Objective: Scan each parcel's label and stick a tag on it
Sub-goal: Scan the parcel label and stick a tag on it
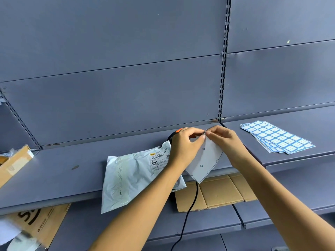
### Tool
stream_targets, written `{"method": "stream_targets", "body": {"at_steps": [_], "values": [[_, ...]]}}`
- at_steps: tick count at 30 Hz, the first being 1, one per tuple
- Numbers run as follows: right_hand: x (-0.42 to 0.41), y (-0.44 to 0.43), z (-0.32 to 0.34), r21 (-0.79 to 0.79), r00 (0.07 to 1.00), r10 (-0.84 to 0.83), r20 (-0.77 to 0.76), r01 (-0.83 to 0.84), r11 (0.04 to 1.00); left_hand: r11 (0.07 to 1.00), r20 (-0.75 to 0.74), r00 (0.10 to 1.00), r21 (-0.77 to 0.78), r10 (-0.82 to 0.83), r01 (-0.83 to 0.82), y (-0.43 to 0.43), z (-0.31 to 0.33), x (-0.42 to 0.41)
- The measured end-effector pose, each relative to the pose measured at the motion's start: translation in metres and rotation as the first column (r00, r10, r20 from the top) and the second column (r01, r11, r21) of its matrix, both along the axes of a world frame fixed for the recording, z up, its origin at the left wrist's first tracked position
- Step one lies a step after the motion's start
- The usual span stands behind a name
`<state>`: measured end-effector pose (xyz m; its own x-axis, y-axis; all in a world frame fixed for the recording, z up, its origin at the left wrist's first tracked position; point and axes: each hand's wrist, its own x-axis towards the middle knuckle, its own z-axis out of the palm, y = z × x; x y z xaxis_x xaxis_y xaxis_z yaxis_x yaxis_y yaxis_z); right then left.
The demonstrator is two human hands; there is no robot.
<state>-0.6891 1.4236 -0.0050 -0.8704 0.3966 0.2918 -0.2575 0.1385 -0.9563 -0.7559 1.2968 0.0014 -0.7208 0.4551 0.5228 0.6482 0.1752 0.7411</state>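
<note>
Progress check, nearest stuff first. Down at 7 o'clock a printed cardboard box (41, 220) sits below the shelf (54, 178), and I can't see what's in it. At 6 o'clock a flattened cardboard piece (217, 192) lies on the lower level, with the scanner cable (197, 189) hanging past its left end.

On the shelf itself the grey parcel (126, 180) lies with its label (159, 160) up, overhanging the front edge, with no tag on it that I can spot. Just past it, the left hand (183, 147) and right hand (224, 138) both pinch the top corner of a mostly used-up tag sheet (203, 162). My guess is a tag's being peeled for this parcel, so the sticking isn't done yet. No way to tell if it's been scanned.

The scanner (178, 131) rests behind the left hand. Fresh tag sheets (277, 138) are stacked at 2 o'clock. There's another box (14, 162) at 9 o'clock, contents hidden.
</note>
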Motion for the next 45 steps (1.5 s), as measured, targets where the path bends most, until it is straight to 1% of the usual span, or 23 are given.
{"method": "stream_targets", "body": {"at_steps": [2,6,13,17,24,26,32,37,40,45], "values": [[0.001,0.000,-0.001,0.036,1.000,-0.027,0.002,0.027,0.999,1.000,0.056,0.998,0.005,0.015,-0.015,-0.001,0.000,-0.003],[0.003,0.001,-0.004,0.160,1.000,-0.030,0.001,0.030,0.987,0.999,0.087,0.996,-0.039,0.022,-0.019,-0.001,-0.002,-0.004],[0.006,0.005,-0.007,0.332,0.999,-0.041,0.002,0.038,0.942,0.999,0.025,0.999,-0.050,0.019,-0.018,-0.002,-0.001,0.001],[0.006,0.005,-0.008,0.344,0.998,-0.064,-0.007,0.062,0.937,0.999,0.015,1.000,-0.040,0.027,-0.026,-0.002,0.001,0.003],[0.007,0.007,-0.012,0.366,0.993,-0.118,-0.011,0.113,0.924,0.999,0.079,0.996,-0.017,0.047,-0.046,0.000,-0.003,0.002],[0.007,0.007,-0.013,0.346,0.989,-0.148,-0.007,0.142,0.928,0.999,0.111,0.993,0.007,0.045,-0.046,0.000,-0.002,0.003],[0.004,0.006,-0.020,0.221,0.967,-0.255,0.008,0.247,0.943,0.996,0.247,0.968,0.070,0.036,-0.055,0.006,-0.003,0.005],[0.006,0.004,-0.023,0.090,0.963,-0.269,0.006,0.267,0.959,0.990,0.366,0.931,0.127,0.012,-0.062,0.011,-0.005,0.006],[0.006,0.003,-0.026,0.031,0.956,-0.294,0.002,0.294,0.955,0.980,0.446,0.895,0.182,-0.006,-0.085,0.013,-0.005,0.007],[0.005,0.004,-0.031,-0.008,0.942,-0.336,0.021,0.336,0.942,0.952,0.587,0.808,0.274,-0.054,-0.135,0.016,-0.010,0.007]]}}
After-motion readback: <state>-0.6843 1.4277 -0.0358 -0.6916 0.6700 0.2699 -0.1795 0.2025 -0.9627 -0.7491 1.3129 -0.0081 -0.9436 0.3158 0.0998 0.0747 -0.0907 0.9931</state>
